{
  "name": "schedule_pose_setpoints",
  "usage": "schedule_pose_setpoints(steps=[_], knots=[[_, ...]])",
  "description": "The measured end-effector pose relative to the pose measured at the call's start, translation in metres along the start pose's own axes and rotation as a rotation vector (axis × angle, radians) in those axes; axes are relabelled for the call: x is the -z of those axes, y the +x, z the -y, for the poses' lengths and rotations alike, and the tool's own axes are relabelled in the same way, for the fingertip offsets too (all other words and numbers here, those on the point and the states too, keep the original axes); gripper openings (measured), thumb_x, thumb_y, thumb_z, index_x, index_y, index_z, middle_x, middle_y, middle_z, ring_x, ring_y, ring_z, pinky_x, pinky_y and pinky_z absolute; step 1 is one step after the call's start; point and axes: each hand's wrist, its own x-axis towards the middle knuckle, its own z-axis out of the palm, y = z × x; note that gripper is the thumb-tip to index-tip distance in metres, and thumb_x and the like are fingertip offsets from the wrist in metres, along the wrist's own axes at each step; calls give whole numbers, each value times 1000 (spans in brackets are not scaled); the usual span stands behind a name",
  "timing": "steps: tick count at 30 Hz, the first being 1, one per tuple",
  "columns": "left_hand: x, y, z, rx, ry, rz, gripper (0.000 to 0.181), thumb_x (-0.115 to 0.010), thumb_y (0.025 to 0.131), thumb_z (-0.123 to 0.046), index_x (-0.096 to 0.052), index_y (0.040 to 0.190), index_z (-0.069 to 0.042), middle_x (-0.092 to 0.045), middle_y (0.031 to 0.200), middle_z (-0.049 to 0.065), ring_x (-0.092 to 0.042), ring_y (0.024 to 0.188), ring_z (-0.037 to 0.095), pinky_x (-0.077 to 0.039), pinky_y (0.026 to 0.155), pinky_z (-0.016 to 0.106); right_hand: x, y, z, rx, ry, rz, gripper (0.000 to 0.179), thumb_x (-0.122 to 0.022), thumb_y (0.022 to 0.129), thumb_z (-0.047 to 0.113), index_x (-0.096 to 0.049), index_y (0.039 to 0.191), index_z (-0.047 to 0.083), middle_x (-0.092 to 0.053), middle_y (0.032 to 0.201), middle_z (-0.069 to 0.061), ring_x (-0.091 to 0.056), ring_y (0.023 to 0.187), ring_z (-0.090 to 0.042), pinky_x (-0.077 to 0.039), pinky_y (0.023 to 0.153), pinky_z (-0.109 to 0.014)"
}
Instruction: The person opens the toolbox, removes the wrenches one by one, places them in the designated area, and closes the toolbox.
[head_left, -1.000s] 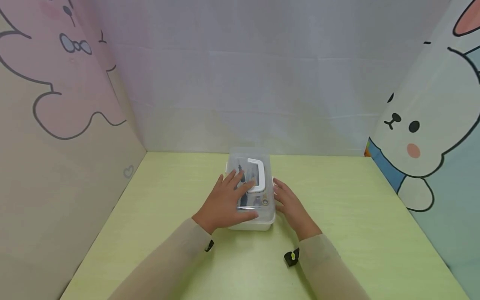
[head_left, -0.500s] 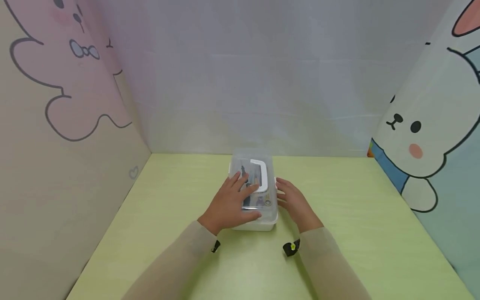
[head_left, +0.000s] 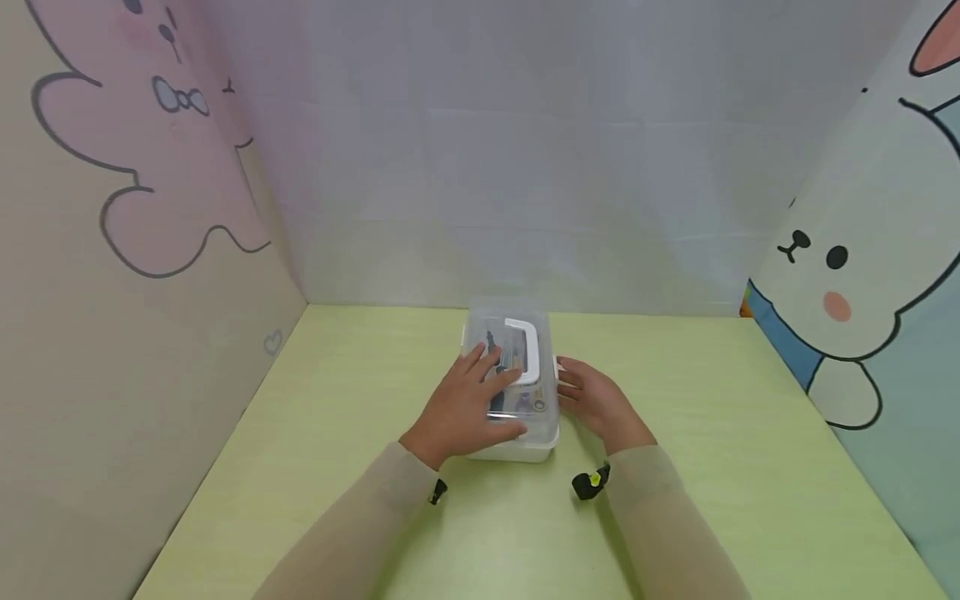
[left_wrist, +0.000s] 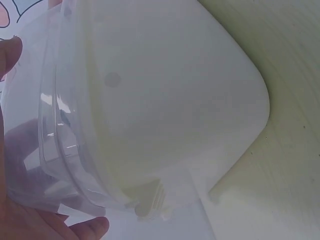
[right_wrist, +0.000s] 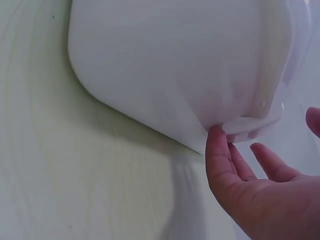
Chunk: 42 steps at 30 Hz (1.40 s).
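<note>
A white storage box (head_left: 517, 454) with a see-through lid (head_left: 538, 429) stands on the table; a white carry handle (head_left: 534, 354) tops the lid. Dark tools and a small ring-shaped item show through the plastic. My left hand (head_left: 468, 408) rests spread over the lid's left part, its fingers straight. At the box's right side, my right hand (head_left: 603, 408) touches a white side latch (right_wrist: 245, 127) with its fingertips. The thumb (right_wrist: 314, 121) stands apart from the latch in the right wrist view. In the left wrist view, another latch (left_wrist: 150, 197) sits on the box's left side.
The pale yellow-green table (head_left: 720, 433) extends around the box. A whitish cloth wall (head_left: 480, 167) rises behind it, and cartoon-printed panels stand left and right. A small black strapped device (head_left: 590, 483) hangs under the right wrist.
My right wrist has lifted and moved slightly forward, its fingertips staying at the box's right side. The left hand keeps its place on the lid. The head view has shifted slightly.
</note>
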Motion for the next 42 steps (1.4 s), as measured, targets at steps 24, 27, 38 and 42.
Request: schedule_pose_setpoints(steps=[24,27,38,42], knots=[[-6,-1,-2,21,-36,15,78,-62,88,-72,-52,153,-29,-32,166,8,-17,155,31,-20,121,54,14,24,10,-215,80,-1,25,-65,100,11,-56,121,2,-68,106,-13,-66,98,-24,-57,83,-40],[-5,-2,-1,38,-20,22,79,-61,87,-73,-52,153,-31,-31,167,6,-17,155,30,-19,121,53,12,26,11,-238,88,18,27,-64,100,12,-53,123,4,-66,110,-14,-65,101,-25,-57,85,-41],[-5,-1,3,49,-32,23,78,-63,87,-72,-52,153,-31,-32,166,7,-17,155,30,-19,121,54,11,41,11,-327,138,69,31,-59,103,12,-45,130,4,-60,117,-17,-62,101,-28,-55,86,-44],[-5,0,2,41,-45,25,78,-63,87,-71,-52,153,-30,-32,166,7,-17,155,31,-19,121,55,14,41,11,-328,133,86,24,-57,104,12,-47,125,4,-60,112,-15,-60,99,-26,-55,85,-42]])
